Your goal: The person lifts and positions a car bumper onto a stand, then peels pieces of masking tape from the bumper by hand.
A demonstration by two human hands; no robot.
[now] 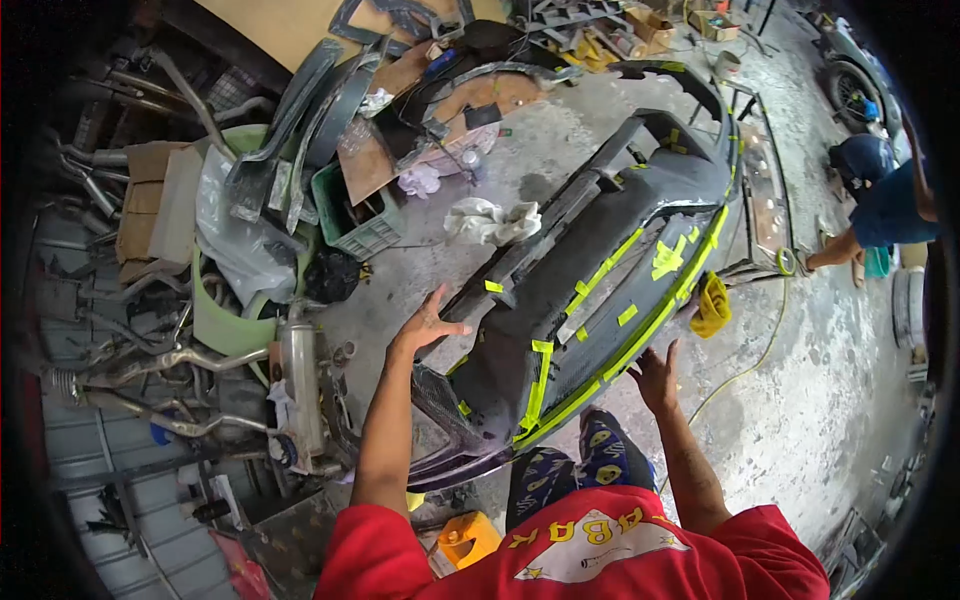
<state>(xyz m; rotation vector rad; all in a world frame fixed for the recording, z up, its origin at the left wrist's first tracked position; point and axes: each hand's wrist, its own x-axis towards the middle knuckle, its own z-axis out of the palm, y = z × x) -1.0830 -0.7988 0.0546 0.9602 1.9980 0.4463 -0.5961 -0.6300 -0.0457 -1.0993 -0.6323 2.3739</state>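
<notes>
Right in front of the person's legs is a big dark car bumper (545, 300) with bright yellow tape (538, 385). The left hand (430, 322) is open at one edge, the right hand (657, 380) open near the other, neither gripping. Outside are a white rag (490, 222) and a yellow rag (711, 308).

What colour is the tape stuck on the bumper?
The tape is bright yellow-green, shown in the head view.

Left hand (430, 322) and right hand (656, 380) flank the dark, taped bumper (532, 325).
</notes>
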